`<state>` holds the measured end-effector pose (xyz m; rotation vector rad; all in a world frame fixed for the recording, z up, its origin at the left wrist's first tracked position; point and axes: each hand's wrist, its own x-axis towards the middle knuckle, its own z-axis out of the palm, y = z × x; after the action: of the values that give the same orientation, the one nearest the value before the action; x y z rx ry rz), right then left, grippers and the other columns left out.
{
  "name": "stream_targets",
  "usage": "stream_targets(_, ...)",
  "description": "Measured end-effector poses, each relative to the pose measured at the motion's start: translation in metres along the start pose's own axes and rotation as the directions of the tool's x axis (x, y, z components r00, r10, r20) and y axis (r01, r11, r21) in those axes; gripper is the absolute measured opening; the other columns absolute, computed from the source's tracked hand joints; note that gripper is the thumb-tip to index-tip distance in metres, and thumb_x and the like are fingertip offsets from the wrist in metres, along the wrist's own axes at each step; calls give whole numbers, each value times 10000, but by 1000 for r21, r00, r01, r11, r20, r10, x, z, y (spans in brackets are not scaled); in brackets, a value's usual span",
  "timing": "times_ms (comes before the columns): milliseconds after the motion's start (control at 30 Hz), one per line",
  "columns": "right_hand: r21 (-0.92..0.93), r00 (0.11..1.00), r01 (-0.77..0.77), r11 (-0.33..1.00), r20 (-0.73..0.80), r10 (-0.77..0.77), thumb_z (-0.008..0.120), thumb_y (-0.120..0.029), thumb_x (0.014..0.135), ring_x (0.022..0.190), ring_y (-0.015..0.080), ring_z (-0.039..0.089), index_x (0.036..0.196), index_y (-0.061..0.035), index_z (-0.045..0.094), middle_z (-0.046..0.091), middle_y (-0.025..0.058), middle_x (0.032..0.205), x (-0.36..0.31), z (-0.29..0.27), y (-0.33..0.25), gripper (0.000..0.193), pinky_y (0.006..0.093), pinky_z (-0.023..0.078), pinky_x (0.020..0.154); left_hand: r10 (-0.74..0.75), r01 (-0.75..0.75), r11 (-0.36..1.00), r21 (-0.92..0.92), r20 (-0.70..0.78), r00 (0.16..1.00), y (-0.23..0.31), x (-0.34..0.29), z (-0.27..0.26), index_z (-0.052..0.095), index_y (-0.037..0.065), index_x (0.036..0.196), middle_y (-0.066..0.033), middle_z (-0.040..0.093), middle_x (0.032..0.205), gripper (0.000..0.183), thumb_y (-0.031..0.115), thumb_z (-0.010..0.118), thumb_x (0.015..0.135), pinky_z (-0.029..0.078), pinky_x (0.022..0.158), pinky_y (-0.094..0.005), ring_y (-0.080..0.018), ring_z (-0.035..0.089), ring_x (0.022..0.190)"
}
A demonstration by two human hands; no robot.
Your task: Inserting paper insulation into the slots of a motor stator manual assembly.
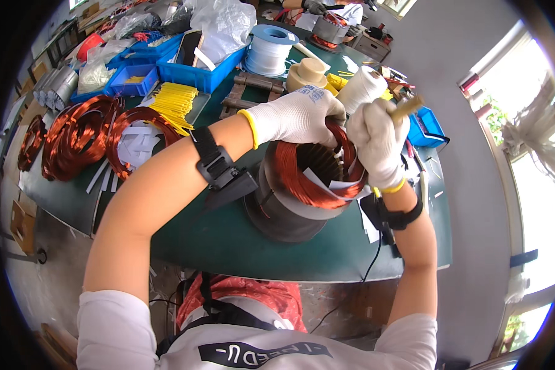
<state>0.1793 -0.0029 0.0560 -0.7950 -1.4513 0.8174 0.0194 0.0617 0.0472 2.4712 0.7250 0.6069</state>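
A motor stator (280,213) with a grey cylindrical body stands in front of me on the table. Red-brown copper windings (296,185) loop around its open top, and white insulating paper (317,179) shows inside the ring. My left hand (308,117), in a white glove, reaches over the far side with its fingers curled onto the copper wires. At the stator's right side, my gloved right hand (376,142) makes a fist around a short tan rod (407,109). One end of the rod sticks out at the upper right; its lower part is hidden.
Copper wire coils (83,132) lie at the left, beside yellow sleeves (174,106). Blue bins (197,75) and a wire spool (270,52) stand farther back. A white thread cone (364,89) is just beyond my hands. Across the table, another person's gloved hand (314,7) is near a second stator (330,31).
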Motion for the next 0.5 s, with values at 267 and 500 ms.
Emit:
stream_targets(267,-153,991,122,981,-35,-129,535,-299,933,498,141,492,708,-35,540,497,52,567,26,-19,-59,346,282,401,483,-111,109,994,-32,-96,989,6,-13,4,632,23,1082,-147,684,1013,385,226,755,779,492,872,-339,-241,651,967)
stream_targets(500,-850,997,6,527,48,65,615,-330,887,764,323,677,969,-59,704,675,162,766,-15,-22,8,297,394,528,718,-63,78,986,150,-105,992,4,-20,3,583,69,1237,-162,655,1139,388,274,639,912,474,949,-370,-295,628,1075)
